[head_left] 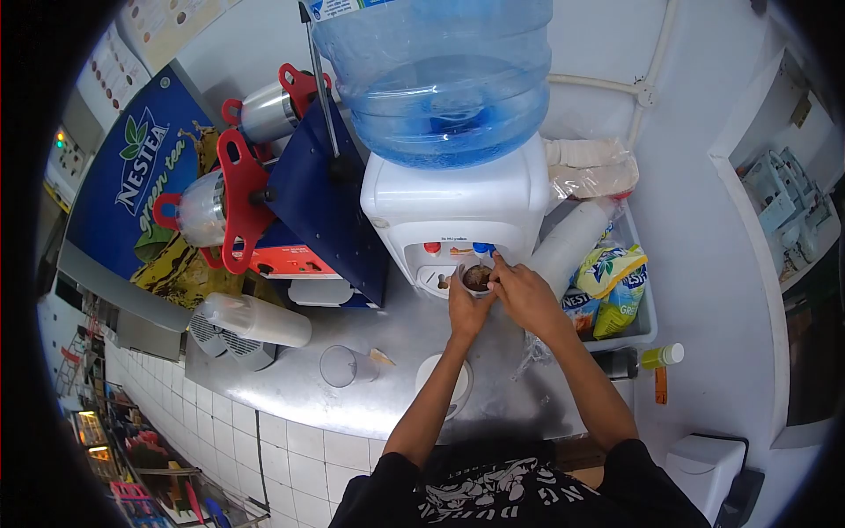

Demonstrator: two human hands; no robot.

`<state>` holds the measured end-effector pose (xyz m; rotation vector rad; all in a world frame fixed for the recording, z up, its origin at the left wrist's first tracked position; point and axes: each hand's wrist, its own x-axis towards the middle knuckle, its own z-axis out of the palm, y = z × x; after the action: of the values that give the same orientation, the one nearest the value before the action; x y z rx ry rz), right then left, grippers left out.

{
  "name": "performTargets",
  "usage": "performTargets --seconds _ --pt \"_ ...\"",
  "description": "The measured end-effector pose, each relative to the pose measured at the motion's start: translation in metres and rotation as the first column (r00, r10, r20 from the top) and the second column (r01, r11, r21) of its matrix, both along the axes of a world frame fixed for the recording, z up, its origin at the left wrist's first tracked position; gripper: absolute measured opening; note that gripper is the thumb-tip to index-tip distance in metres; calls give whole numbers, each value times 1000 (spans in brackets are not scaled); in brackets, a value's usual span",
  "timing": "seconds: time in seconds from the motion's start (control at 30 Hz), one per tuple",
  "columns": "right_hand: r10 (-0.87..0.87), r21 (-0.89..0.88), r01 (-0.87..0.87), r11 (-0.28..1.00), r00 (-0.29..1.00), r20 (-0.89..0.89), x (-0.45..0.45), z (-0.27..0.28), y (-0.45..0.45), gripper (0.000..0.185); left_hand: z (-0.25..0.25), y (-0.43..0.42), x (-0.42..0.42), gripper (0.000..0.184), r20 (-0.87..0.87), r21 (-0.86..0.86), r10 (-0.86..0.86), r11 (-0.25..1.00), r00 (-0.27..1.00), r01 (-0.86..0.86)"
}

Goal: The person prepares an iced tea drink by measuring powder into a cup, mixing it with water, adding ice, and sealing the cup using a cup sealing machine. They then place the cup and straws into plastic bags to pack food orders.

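Note:
My left hand is wrapped around a small clear cup with dark brown contents, under the taps of a white water dispenser. My right hand reaches in from the right. Its index finger is at the blue tap, while its curled fingers are close against the cup's right side. Whether they also touch the cup is hard to make out. To the left of the blue tap is a red tap. A large blue water bottle stands upside down on the dispenser.
Left of the dispenser stands a blue cup-sealing machine with red handles. A stack of plastic cups, a single clear cup and a round white lid are on the metal counter. At right, a grey bin holds Nestea packets and cups.

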<state>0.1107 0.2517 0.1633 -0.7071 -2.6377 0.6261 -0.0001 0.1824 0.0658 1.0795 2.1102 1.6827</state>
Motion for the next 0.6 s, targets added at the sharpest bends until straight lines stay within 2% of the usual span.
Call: performTargets --seconds 0.13,0.23,0.3,0.4,0.53,0.6 --pt "14 -18 -15 1000 999 -45 0 -1 1 44 -4 1 -1 73 -15 -2 22 1000 1000 -22" --pt "19 -14 -20 1000 998 -56 0 -3 2 44 6 -2 -2 79 72 -59 -48 997 996 52" --pt "8 -20 -9 1000 999 -47 1 -2 2 42 5 -1 -2 78 70 -68 -31 997 997 35" --pt "-5 -45 5 999 1000 3 3 3 0 50 2 0 -2 78 63 -72 -27 997 998 32" --pt "-12 51 19 998 991 -135 6 9 -6 37 3 -3 0 73 58 23 -8 1000 998 7" --pt "-2 92 21 996 979 -202 13 21 -12 30 5 -7 0 75 79 10 -15 1000 997 15"
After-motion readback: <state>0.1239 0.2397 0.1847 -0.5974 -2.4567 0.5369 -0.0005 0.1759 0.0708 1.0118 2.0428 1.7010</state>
